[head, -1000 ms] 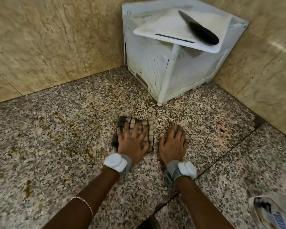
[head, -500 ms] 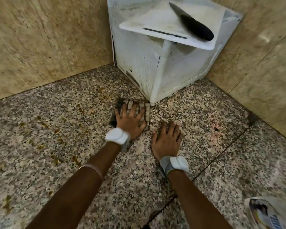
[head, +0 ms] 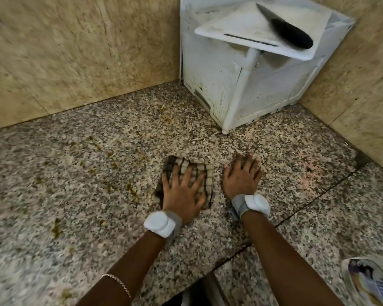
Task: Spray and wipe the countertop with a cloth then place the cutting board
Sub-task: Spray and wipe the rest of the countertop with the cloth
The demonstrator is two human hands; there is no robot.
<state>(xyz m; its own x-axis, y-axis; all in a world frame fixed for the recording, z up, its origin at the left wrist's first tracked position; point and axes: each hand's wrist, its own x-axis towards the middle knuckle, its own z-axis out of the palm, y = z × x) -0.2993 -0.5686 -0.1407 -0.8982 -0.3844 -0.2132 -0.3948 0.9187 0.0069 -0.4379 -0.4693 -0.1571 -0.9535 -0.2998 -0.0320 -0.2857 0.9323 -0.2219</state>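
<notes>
Granite countertop [head: 75, 206] is stretching under both our hands, just in front of the white plastic crate [head: 219, 85]. Our left hand [head: 181, 195] is pressing a checked cloth [head: 200, 173] flat with straight, spread fingers, while our right hand [head: 241, 175], just beside the cloth, is resting flat on bare stone, grasping nothing. The white cutting board [head: 241, 25] is sitting atop the crate, a dark knife [head: 290, 34] lying across it.

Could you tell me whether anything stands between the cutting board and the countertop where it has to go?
Yes: a knife lies on the cutting board atop the white crate and should come off first. On the countertop, the cloth under the left hand and the flat right hand lie before the crate.
</notes>
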